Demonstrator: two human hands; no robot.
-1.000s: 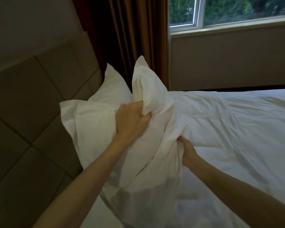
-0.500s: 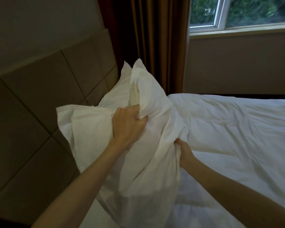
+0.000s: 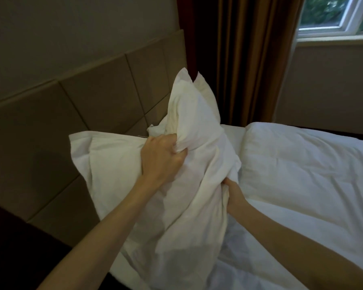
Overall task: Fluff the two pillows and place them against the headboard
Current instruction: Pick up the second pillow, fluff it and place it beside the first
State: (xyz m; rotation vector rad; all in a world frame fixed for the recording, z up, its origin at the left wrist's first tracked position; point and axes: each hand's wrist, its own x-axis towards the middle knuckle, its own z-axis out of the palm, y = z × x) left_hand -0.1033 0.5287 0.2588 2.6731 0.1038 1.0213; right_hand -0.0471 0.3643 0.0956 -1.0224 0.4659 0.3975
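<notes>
I had the soft white cotton pillow (image 3: pixel 189 164) stood up on end just in front of the tan panelled padded headboard (image 3: pixel 88 105), not yet resting back against it. My left hand (image 3: pixel 161 160) was clenched into the pillow's upper middle, its fingers (image 3: pixel 179 152) closed tight on a bunch of the case, while my right hand (image 3: pixel 234 193) was closed on the edge turned away from the headboard, lower down. I read a second white pillow (image 3: pixel 205 95) in the peak showing close behind the held one's top corner, nearer the headboard's far end, though I could not tell how it sat. The crumpled white duvet (image 3: pixel 302 174) covered the bed on the side away from the headboard. My worry was that I was gripping mostly loose case and not filling, so a hard shake could bunch the stuffing at one end or pull the cover askew. Released upright as it was, I judged it could slump forward onto the duvet instead of settling against the headboard.
</notes>
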